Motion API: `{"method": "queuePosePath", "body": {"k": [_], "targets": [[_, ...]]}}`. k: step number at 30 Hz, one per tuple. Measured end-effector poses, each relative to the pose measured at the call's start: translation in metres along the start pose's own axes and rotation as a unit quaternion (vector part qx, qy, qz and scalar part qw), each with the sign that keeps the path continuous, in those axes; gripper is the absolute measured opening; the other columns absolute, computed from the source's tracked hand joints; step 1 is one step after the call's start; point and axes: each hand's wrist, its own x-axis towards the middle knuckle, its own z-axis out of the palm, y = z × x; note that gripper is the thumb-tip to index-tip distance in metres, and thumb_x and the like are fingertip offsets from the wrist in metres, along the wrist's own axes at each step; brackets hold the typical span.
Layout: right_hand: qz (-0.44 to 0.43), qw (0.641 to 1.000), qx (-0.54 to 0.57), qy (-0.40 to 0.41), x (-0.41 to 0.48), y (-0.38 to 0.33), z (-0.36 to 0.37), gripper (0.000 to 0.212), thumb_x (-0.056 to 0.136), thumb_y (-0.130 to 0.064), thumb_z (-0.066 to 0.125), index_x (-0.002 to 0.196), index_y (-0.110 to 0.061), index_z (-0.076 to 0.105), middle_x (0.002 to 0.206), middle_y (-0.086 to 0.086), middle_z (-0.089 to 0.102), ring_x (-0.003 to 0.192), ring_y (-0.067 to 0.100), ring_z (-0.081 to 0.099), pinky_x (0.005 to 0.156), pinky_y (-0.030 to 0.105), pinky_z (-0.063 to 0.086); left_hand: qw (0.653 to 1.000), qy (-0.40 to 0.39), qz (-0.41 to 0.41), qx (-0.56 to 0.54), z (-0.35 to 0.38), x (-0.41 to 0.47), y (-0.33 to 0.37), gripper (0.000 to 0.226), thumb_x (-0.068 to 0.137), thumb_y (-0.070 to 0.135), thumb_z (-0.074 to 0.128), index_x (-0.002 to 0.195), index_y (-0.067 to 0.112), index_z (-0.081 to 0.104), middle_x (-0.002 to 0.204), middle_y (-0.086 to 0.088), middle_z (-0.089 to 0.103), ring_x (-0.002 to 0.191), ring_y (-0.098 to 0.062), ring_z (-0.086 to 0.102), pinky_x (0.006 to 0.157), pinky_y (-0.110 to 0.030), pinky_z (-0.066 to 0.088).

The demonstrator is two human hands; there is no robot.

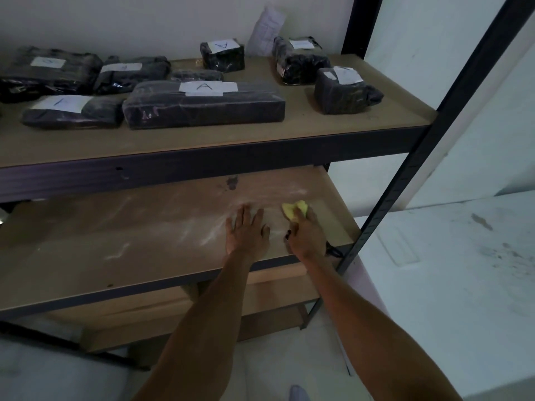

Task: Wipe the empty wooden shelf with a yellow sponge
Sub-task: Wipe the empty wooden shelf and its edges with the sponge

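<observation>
The empty wooden shelf (pixel 115 241) is the middle board of a dark metal rack; it carries pale dust streaks and a dark stain near its back. My right hand (pixel 307 233) grips a crumpled yellow sponge (pixel 295 211) and holds it down on the shelf near the right end. My left hand (pixel 246 230) lies flat on the board just left of the sponge, fingers straight and spread. Part of the sponge is hidden under my right fingers.
The upper shelf (pixel 202 140) holds several black wrapped packages (pixel 202 104) with white labels. A dark metal upright (pixel 390 198) stands at the rack's right front corner. A lower board (pixel 202 314) sits below. White wall and a dusty floor lie to the right.
</observation>
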Motion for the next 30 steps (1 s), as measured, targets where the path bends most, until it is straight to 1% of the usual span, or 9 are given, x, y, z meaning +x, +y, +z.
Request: {"method": "queuePosePath", "body": {"k": [3, 5, 8, 10, 16, 19, 22, 25, 30], "targets": [[-0.007, 1.000, 0.023, -0.010, 0.009, 0.011, -0.010, 0.046, 0.092, -0.015, 0.052, 0.137, -0.019, 0.048, 0.143, 0.013, 0.047, 0.103, 0.033, 0.063, 0.079, 0.037, 0.053, 1.000, -0.002, 0.006, 0.003, -0.002, 0.001, -0.003, 0.060, 0.105, 0.050, 0.019, 0.161, 0.031, 0.010, 0.170, -0.001, -0.003, 0.155, -0.019, -0.008, 0.124, -0.048, -0.001], [0.013, 1.000, 0.008, 0.016, 0.016, 0.036, -0.020, 0.045, 0.093, -0.017, 0.049, 0.138, -0.020, 0.045, 0.145, 0.015, 0.043, 0.105, 0.033, 0.062, 0.075, 0.039, 0.055, 1.000, 0.004, 0.013, 0.010, -0.002, 0.002, -0.007, 0.059, 0.105, 0.049, 0.020, 0.161, 0.032, 0.011, 0.170, 0.000, -0.001, 0.155, -0.018, -0.006, 0.124, -0.047, 0.001], [0.048, 0.997, -0.059, 0.023, 0.017, 0.063, -0.022, 0.050, 0.095, -0.037, 0.041, 0.141, -0.018, 0.037, 0.150, 0.018, 0.035, 0.132, 0.036, 0.042, 0.093, 0.045, 0.050, 1.000, 0.007, 0.018, 0.011, -0.002, 0.003, -0.009, 0.059, 0.104, 0.048, 0.021, 0.160, 0.033, 0.012, 0.170, 0.001, -0.001, 0.155, -0.017, -0.004, 0.124, -0.047, 0.003], [0.053, 0.996, -0.063, 0.013, 0.012, 0.053, -0.014, 0.053, 0.096, -0.042, 0.039, 0.143, -0.018, 0.034, 0.152, 0.020, 0.031, 0.136, 0.038, 0.037, 0.098, 0.046, 0.048, 1.000, 0.007, 0.014, 0.011, -0.001, 0.003, -0.009, 0.059, 0.104, 0.048, 0.021, 0.160, 0.034, 0.012, 0.170, 0.001, -0.001, 0.155, -0.017, -0.005, 0.124, -0.047, 0.002], [-0.022, 0.999, 0.012, -0.025, -0.003, -0.009, 0.002, 0.047, 0.093, -0.021, 0.052, 0.139, -0.015, 0.045, 0.144, 0.019, 0.042, 0.114, 0.038, 0.056, 0.091, 0.040, 0.049, 1.000, -0.004, 0.008, 0.007, -0.002, 0.003, -0.007, 0.058, 0.105, 0.050, 0.016, 0.161, 0.034, 0.010, 0.170, 0.001, -0.005, 0.155, -0.017, -0.010, 0.124, -0.048, -0.001], [-0.012, 0.997, 0.076, -0.013, 0.001, 0.000, -0.010, 0.042, 0.095, -0.023, 0.051, 0.136, -0.022, 0.048, 0.128, 0.007, 0.058, 0.098, 0.022, 0.065, 0.082, 0.039, 0.053, 1.000, -0.001, 0.010, 0.009, -0.003, 0.003, -0.007, 0.058, 0.106, 0.050, 0.015, 0.161, 0.034, 0.009, 0.170, 0.001, -0.006, 0.155, -0.017, -0.010, 0.124, -0.048, -0.001], [0.045, 0.999, 0.005, 0.030, 0.012, 0.034, -0.017, 0.041, 0.099, -0.030, 0.040, 0.139, -0.019, 0.042, 0.143, 0.018, 0.045, 0.124, 0.032, 0.052, 0.088, 0.047, 0.054, 1.000, -0.004, 0.009, 0.007, -0.004, 0.002, -0.007, 0.058, 0.106, 0.050, 0.015, 0.161, 0.035, 0.007, 0.170, 0.001, -0.006, 0.155, -0.018, -0.009, 0.123, -0.047, -0.001], [0.045, 0.996, -0.072, 0.001, 0.011, 0.041, -0.008, 0.058, 0.095, -0.044, 0.030, 0.145, -0.015, 0.032, 0.154, 0.025, 0.025, 0.143, 0.041, 0.025, 0.109, 0.050, 0.038, 1.000, -0.006, 0.007, 0.005, -0.003, 0.003, -0.007, 0.058, 0.105, 0.050, 0.016, 0.161, 0.035, 0.007, 0.169, 0.000, -0.007, 0.155, -0.018, -0.009, 0.123, -0.048, -0.001], [-0.028, 0.995, -0.094, -0.027, 0.004, 0.013, 0.002, 0.061, 0.094, -0.056, 0.027, 0.144, -0.020, 0.034, 0.152, 0.020, 0.033, 0.140, 0.038, 0.032, 0.109, 0.047, 0.038, 1.000, 0.000, 0.010, 0.008, -0.001, 0.004, -0.008, 0.057, 0.106, 0.046, 0.017, 0.161, 0.034, 0.007, 0.170, 0.000, -0.006, 0.155, -0.018, -0.007, 0.123, -0.049, -0.001]]}}
